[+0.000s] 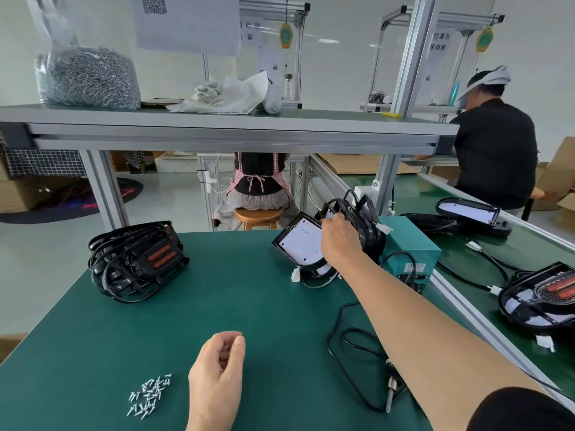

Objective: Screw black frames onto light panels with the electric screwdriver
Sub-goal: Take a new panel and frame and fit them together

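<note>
White black-rimmed light panel [299, 244], tilted, far right; black orange-lensed frames [137, 259] piled left — corded electric screwdriver [392, 387] flat, near right.

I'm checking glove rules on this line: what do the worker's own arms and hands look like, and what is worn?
The left hand and right hand are bare: no gloves, and no rings or watch show. The right arm is uncovered up to a black short sleeve near the shoulder. The left forearm shows no sleeve.

A paper sheet [186, 23] hanging over the bench's far edge shows a QR code, cropped at top. One background sign [250, 31] and another sign [441, 42] carry Chinese characters, too blurred to read.
</note>
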